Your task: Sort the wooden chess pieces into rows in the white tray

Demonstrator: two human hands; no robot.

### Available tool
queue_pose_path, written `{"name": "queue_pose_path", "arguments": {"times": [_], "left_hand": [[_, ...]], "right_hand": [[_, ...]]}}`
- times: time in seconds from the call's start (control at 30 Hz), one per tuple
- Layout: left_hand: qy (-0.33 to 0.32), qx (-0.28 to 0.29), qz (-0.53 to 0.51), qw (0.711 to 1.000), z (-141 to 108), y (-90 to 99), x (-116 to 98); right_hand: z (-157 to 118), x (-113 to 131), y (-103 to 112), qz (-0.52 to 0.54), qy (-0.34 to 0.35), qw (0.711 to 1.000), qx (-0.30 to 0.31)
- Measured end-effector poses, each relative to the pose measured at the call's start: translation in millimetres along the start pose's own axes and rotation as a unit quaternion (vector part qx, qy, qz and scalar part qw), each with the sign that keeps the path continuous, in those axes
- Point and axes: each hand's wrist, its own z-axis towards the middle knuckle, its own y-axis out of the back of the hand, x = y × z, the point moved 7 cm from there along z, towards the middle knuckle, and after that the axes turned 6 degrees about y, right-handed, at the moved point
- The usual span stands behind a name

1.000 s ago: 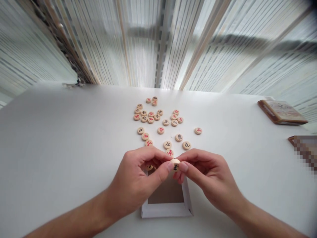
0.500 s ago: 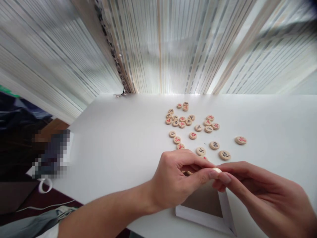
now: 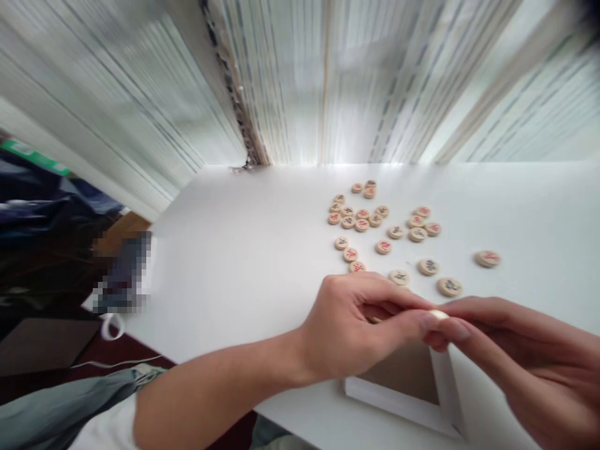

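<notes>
Between the fingertips of both hands is a pale round xiangqi piece [image 3: 439, 315], only its rim showing. My left hand [image 3: 363, 328] pinches it from the left, thumb and forefinger closed. From the other side my right hand [image 3: 510, 350] pinches the same piece. Below them lies an open shallow box [image 3: 398, 400] with a white rim and brown bottom, partly covered by my left hand. Beyond the hands, several wooden xiangqi pieces with red or black characters are spread out, among them a black-marked piece [image 3: 450, 287] and a red-marked piece [image 3: 487, 258].
The white table [image 3: 244, 262] reaches back to a striped curtain [image 3: 300, 81]. At the table's left edge are a blurred-out dark item [image 3: 124, 269] and a white ring [image 3: 112, 326]. Dark bags [image 3: 37, 194] are on the far left, off the table.
The whole view has shifted, so the table things appear further right and slightly higher. Both hands keep their pinch on the piece, with little change in pose.
</notes>
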Motion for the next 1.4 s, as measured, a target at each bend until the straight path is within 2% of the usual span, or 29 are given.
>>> {"name": "queue_pose_path", "arguments": {"times": [0.13,0.3,0.53,0.73,1.0,1.4], "left_hand": [[0.067,-0.004,-0.046,0.997,1.8,0.6,2.7],[0.118,0.014,-0.07,0.99,7.4,0.5,7.9],[0.137,0.005,-0.043,0.99,8.0,0.1,7.8],[0.122,-0.003,-0.017,0.992,8.9,2.8,5.0],[0.085,-0.01,0.021,0.996,9.1,3.0,-0.5],[0.175,0.037,-0.097,0.979,3.6,-5.4,12.3]], "right_hand": [[13.5,21.4,-12.3,0.122,-0.055,0.991,0.029],[17.4,18.0,-19.6,0.22,-0.108,0.969,0.039],[14.9,16.1,-19.1,0.241,-0.119,0.963,0.031],[15.1,18.5,-16.2,0.203,-0.102,0.974,0.025],[15.4,15.9,-15.9,0.206,-0.097,0.973,0.031],[13.4,4.2,-28.0,0.335,-0.185,0.922,0.053]]}}
